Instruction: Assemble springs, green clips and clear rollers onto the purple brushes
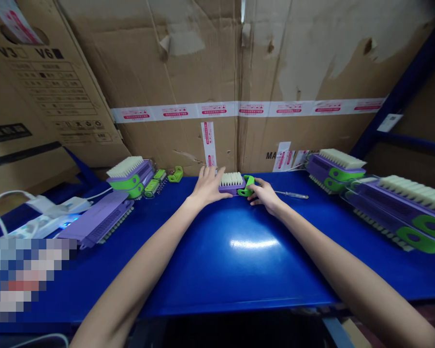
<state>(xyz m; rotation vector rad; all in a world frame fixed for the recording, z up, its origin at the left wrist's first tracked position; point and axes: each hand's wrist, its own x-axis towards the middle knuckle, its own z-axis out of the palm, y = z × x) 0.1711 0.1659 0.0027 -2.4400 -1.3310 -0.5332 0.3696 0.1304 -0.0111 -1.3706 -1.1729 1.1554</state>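
A purple brush (233,182) with pale bristles facing up lies toward the back of the blue table. My left hand (208,186) grips its left end, thumb along the near side and fingers over the far side. A green end piece (247,186) sits at the brush's right end, tilted upward. My right hand (264,194) pinches this piece between thumb and fingers; whether it is fastened to the brush I cannot tell. Just right of that hand rests a screwdriver (293,195) with a clear handle.
Purple and green brushes are stacked at left (130,176), with a longer purple brush (97,217) nearer. More brushes (335,169) line the right side. Loose green parts (176,174) and small screws lie back left. A power strip (47,217) stands far left; cardboard (174,72) walls the back.
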